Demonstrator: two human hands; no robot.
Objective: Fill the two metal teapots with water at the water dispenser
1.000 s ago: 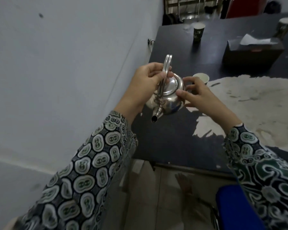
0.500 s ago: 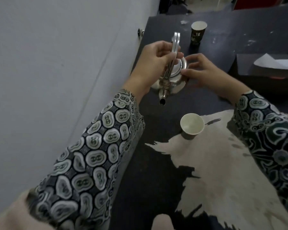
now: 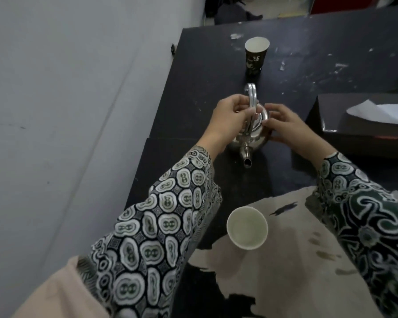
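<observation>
The teapot (image 3: 251,136) now sits lower, near the black table (image 3: 193,106); left hand (image 3: 230,115) grips its handle, right hand (image 3: 285,127) steadies its lid. Behind it stands a dark cup (image 3: 255,56); nearer, a white cup (image 3: 247,228).

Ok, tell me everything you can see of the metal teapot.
The metal teapot is small, round and shiny, like polished steel. Its lid is on, its arched handle stands upright, and its short spout points toward the camera. It sits on or just above the dark table. The left hand grips the handle; the right hand touches the lid and side.
</observation>
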